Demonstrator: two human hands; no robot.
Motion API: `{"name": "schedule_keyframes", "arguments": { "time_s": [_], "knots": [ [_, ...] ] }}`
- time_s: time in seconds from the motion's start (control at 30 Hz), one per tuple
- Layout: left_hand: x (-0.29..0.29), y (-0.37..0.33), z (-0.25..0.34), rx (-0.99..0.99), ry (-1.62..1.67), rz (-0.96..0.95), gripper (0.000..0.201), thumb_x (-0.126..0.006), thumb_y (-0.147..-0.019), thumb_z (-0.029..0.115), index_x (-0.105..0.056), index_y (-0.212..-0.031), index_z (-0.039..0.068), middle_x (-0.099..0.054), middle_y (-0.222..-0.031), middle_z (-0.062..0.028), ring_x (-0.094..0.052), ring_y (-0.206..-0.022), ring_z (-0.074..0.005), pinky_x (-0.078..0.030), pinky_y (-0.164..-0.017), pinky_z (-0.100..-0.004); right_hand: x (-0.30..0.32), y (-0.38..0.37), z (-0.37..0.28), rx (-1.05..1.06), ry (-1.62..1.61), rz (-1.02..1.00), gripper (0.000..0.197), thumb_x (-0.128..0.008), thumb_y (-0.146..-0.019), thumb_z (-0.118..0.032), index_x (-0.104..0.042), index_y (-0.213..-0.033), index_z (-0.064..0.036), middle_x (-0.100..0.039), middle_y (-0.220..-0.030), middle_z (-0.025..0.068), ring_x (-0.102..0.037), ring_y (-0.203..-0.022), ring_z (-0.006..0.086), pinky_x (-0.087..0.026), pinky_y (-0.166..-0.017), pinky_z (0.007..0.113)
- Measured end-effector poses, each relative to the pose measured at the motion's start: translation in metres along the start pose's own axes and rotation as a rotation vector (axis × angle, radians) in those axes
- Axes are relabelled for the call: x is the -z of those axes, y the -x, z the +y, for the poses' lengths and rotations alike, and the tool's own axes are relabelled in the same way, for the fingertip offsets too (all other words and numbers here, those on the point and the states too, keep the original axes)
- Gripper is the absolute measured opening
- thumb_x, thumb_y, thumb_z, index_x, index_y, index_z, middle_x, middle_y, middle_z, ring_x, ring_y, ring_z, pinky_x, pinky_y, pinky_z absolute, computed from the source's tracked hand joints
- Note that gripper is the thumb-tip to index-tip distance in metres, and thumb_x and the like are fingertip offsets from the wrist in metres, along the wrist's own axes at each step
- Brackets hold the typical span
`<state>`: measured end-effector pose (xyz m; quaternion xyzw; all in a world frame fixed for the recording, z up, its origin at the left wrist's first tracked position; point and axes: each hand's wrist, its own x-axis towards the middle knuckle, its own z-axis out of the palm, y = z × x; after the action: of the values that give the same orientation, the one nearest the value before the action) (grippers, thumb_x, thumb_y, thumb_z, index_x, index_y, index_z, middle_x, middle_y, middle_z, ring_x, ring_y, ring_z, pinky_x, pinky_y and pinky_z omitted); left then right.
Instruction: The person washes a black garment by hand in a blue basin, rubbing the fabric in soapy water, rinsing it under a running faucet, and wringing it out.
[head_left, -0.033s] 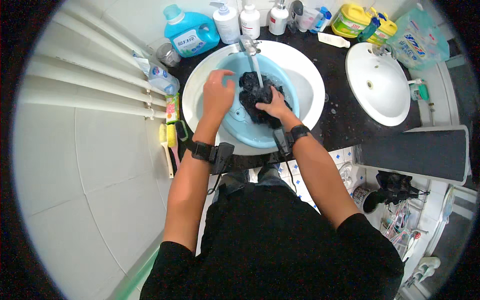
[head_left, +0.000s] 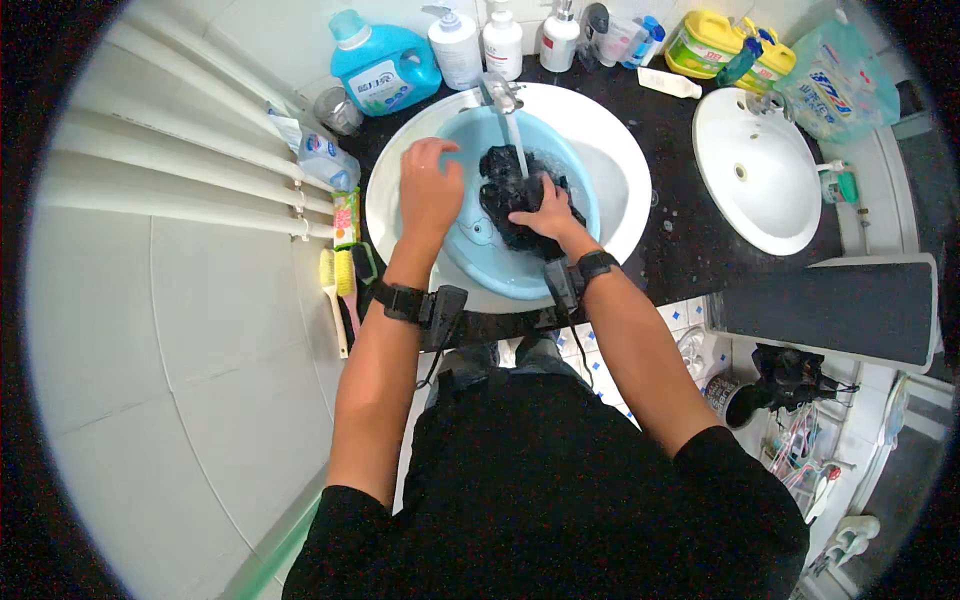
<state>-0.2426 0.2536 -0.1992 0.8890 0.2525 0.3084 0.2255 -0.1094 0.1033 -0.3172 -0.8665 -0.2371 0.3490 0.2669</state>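
A black cloth garment (head_left: 507,208) lies bunched and wet in a light-blue plastic basin (head_left: 583,165) of water, which stands inside a white oval sink (head_left: 632,190). From the faucet (head_left: 498,92) a stream of water falls onto the cloth. My right hand (head_left: 548,215) rests on the cloth's right side, thumb and fingers spread over it. Above the basin's left rim hovers my left hand (head_left: 430,195), empty, its fingers loosely bent and the thumb apart. Both wrists carry black straps with small devices. The cloth's underside is hidden.
Along the back of the dark counter (head_left: 665,215) stand a blue detergent jug (head_left: 385,80), pump bottles (head_left: 456,50) and yellow jugs (head_left: 703,45). Two brushes (head_left: 340,295) lean by the left wall. A second white sink (head_left: 757,180) is at the right.
My left hand has shifted slightly left, away from the cloth. My right hand stays on the cloth, and the water keeps running.
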Motion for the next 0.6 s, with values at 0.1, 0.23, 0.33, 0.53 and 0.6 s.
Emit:
{"name": "schedule_keyframes", "arguments": {
  "time_s": [0.1, 0.23, 0.33, 0.53, 0.6],
  "knots": [
    [-0.003, 0.008, -0.029, 0.184, -0.032, 0.087, 0.035, -0.056, -0.073, 0.012, -0.059, -0.107, 0.002, -0.055, -0.108, -0.0168, -0.048, -0.108, -0.0354, -0.037, -0.095, -0.0404, -0.01, 0.001, -0.033, -0.095, 0.131, -0.055, 0.123, -0.08, -0.056, -0.05, 0.003, -0.145, -0.0242, -0.007, -0.146, 0.0259, -0.022, -0.13, 0.0476, -0.027, -0.101, 0.058],
    [-0.001, 0.014, -0.029, 0.551, 0.202, 0.032, 0.036, -0.055, -0.074, 0.012, -0.057, -0.109, 0.001, -0.059, -0.104, -0.0196, -0.054, -0.101, -0.0366, -0.042, -0.088, -0.0401, -0.004, 0.004, -0.066, -0.238, 0.288, -0.101, 0.117, -0.078, -0.06, -0.048, 0.001, -0.144, -0.0294, -0.013, -0.142, 0.023, -0.029, -0.125, 0.0484, -0.03, -0.096, 0.063],
    [-0.004, 0.015, -0.018, 0.583, 0.237, 0.012, 0.035, -0.054, -0.074, 0.011, -0.058, -0.108, 0.001, -0.063, -0.096, -0.0206, -0.06, -0.09, -0.0358, -0.046, -0.082, -0.0394, -0.006, -0.013, -0.053, -0.247, 0.352, -0.041, 0.095, -0.073, -0.07, -0.037, -0.013, -0.143, -0.0293, -0.024, -0.136, 0.0211, -0.037, -0.121, 0.0458, -0.037, -0.093, 0.059],
    [-0.005, 0.012, -0.019, 0.579, 0.17, 0.022, 0.03, -0.057, -0.073, 0.012, -0.06, -0.101, 0.0, -0.062, -0.094, -0.0209, -0.06, -0.088, -0.0364, -0.046, -0.08, -0.0413, -0.019, -0.055, 0.0, 0.194, 0.195, 0.201, 0.052, -0.059, -0.078, -0.023, -0.043, -0.126, -0.0146, -0.038, -0.127, 0.0288, -0.05, -0.106, 0.0444, -0.043, -0.089, 0.05],
    [-0.006, 0.014, -0.018, 0.597, 0.187, 0.018, 0.029, -0.057, -0.073, 0.012, -0.06, -0.099, 0.0, -0.062, -0.094, -0.0207, -0.06, -0.087, -0.0371, -0.045, -0.079, -0.0424, -0.016, -0.052, -0.003, 0.086, 0.191, 0.114, 0.053, -0.061, -0.075, -0.021, -0.045, -0.124, -0.0094, -0.043, -0.12, 0.0279, -0.048, -0.106, 0.0422, -0.042, -0.09, 0.048]
  ]
}}
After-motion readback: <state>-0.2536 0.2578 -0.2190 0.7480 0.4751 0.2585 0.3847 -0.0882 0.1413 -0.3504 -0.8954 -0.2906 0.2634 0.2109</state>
